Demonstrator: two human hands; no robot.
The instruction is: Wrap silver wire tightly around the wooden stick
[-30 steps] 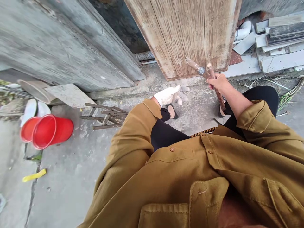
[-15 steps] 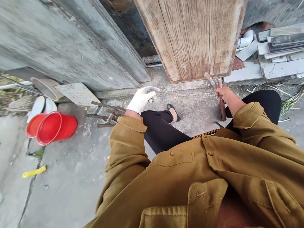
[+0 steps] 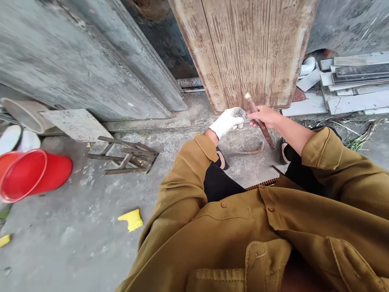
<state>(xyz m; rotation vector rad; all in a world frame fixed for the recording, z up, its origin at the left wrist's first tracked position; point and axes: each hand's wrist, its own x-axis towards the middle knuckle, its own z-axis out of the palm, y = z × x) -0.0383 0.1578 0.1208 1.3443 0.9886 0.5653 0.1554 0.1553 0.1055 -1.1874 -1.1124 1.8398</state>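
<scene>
My right hand (image 3: 265,115), bare, is closed around a reddish-brown stick (image 3: 267,136) with a pale upper end. The stick slants down toward my right foot. My left hand (image 3: 228,121) wears a white knitted glove. Its fingers are curled together right beside my right fingertips, and what they pinch, if anything, is too small to make out. On the concrete below my hands lies a thin, bent brown stick (image 3: 253,151). Just beyond both hands, a weathered wooden door panel (image 3: 243,52) stands upright.
A small wooden stool (image 3: 126,156) lies on the ground to my left. Farther left are red buckets (image 3: 56,173), a tan bucket (image 3: 26,113) and a pale board (image 3: 75,123). Yellow scraps (image 3: 132,220) lie on the concrete. Stacked tiles (image 3: 355,91) line the right wall.
My left hand has moved right to meet my right hand, which has come left and inward with the stick. The stool and bent stick now show fully. My view has shifted.
</scene>
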